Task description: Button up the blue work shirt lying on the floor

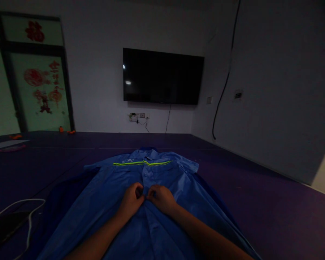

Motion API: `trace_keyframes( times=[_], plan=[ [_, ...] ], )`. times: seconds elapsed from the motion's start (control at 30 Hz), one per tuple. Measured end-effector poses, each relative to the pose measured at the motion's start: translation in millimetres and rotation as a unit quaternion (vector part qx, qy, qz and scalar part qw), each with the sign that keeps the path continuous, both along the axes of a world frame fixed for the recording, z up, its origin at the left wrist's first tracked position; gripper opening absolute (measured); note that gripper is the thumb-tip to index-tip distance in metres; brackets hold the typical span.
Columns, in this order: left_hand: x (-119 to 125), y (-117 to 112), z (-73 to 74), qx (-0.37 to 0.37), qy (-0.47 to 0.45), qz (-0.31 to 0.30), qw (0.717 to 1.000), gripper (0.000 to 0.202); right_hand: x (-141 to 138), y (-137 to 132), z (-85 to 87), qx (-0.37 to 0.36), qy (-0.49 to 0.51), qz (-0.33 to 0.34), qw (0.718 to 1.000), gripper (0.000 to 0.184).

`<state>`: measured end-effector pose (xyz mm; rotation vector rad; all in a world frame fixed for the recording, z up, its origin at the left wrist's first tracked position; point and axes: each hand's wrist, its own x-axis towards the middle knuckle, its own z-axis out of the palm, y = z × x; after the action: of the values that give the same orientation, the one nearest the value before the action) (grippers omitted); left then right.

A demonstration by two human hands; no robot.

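Note:
A blue short-sleeved work shirt (105, 195) lies spread out front side up, its collar away from me and a yellow-green stripe across the chest. Over the middle of its button placket, my left hand (132, 198) has thumb and fingers pinched together on the cloth. Facing it from the right, my right hand (161, 198) pinches the placket too, the fingertips of both hands nearly meeting. Whether a button sits between the fingers is hidden. Darker blue cloth (62, 202) shows beneath the shirt on both sides.
The purple floor (260, 187) stretches around the shirt. At lower left lies a dark phone-like device (8, 229) beside a white cable (29, 224). Small orange objects (70, 132) sit near the glass door (40, 90). A television (162, 76) hangs on the far wall.

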<state>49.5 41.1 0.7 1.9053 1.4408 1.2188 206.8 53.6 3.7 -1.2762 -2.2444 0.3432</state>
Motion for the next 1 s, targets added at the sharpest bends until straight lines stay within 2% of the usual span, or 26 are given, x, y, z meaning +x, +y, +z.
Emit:
trace_keyframes(
  times=[0.33,0.6,1.0],
  plan=[
    [-0.3,-2.0,3.1,0.015,0.040,-0.038,0.998,0.017,0.1,1.3,-0.8,0.003,-0.006,-0.001,1.000,0.008],
    [-0.1,1.2,-0.1,0.014,0.043,-0.047,0.998,0.017,0.6,3.0,-3.9,0.004,0.008,0.003,1.000,0.008],
    [-0.7,2.4,-2.4,0.007,0.042,-0.045,0.998,0.014,0.4,-1.0,1.1,0.005,-0.001,0.002,1.000,0.009]
  ],
)
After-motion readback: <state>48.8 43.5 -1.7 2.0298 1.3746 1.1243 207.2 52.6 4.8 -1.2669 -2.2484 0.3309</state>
